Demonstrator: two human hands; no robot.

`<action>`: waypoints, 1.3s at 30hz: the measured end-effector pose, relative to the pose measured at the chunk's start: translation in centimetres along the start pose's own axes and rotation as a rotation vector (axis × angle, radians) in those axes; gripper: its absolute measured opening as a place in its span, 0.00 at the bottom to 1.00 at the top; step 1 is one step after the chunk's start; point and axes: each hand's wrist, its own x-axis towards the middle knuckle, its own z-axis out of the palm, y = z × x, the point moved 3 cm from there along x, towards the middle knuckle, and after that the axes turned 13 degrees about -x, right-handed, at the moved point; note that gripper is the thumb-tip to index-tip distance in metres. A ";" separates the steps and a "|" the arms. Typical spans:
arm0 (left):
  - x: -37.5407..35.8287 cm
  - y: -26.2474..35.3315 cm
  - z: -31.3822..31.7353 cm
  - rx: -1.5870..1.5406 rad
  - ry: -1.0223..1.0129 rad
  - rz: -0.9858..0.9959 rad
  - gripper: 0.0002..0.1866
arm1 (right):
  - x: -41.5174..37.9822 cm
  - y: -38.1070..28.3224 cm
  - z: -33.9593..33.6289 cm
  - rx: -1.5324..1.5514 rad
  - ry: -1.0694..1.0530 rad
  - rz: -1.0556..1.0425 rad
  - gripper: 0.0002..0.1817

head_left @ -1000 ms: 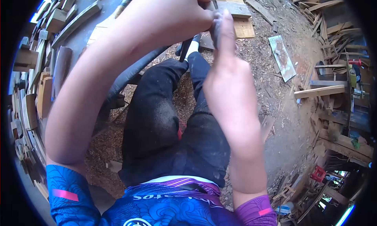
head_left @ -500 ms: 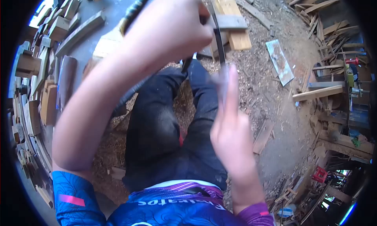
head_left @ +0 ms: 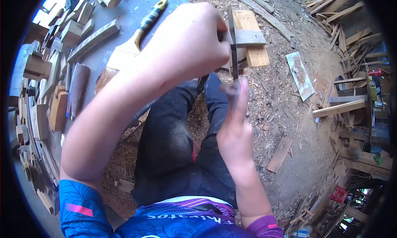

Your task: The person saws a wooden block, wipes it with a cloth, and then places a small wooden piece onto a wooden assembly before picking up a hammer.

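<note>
My left hand point(head_left: 202, 37) is closed in a fist at the upper middle, its thumb beside a long, dark, flat metal bar point(head_left: 235, 58) that looks like a file. What sits inside that fist is hidden. Below it, my right hand point(head_left: 236, 134) is wrapped round the near end of the bar, one finger stretched up along it. A brownish end piece point(head_left: 230, 89) shows at this grip, too blurred to name. Just past the bar, a grey strip of wood point(head_left: 250, 37) lies across a pale wooden block point(head_left: 257, 57).
A wide brush with a yellow-and-black handle point(head_left: 151, 19) lies beyond my left forearm. Wood offcuts point(head_left: 37, 66) crowd the left side. Shavings cover the ground, with a whitish board point(head_left: 300, 76) and a small plank point(head_left: 279, 154) at right. Scrap wood point(head_left: 355, 39) is piled farther right.
The view has shifted, so the surroundings sit lower and slightly right. My right hand has moved a little up and left against the ground. Both hands keep their closed grips.
</note>
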 end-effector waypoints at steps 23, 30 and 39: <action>-0.2 3.6 -2.2 -0.122 -0.163 -0.164 0.13 | 1.7 -4.9 -8.6 -0.118 -0.260 0.157 0.38; -1.8 2.9 -1.5 -0.157 -0.111 -0.132 0.14 | 4.0 -3.0 -6.4 -0.245 -0.251 0.062 0.37; -0.3 3.7 -2.2 -0.186 -0.227 -0.351 0.15 | 7.2 -3.1 -5.1 -0.348 -0.166 -0.023 0.39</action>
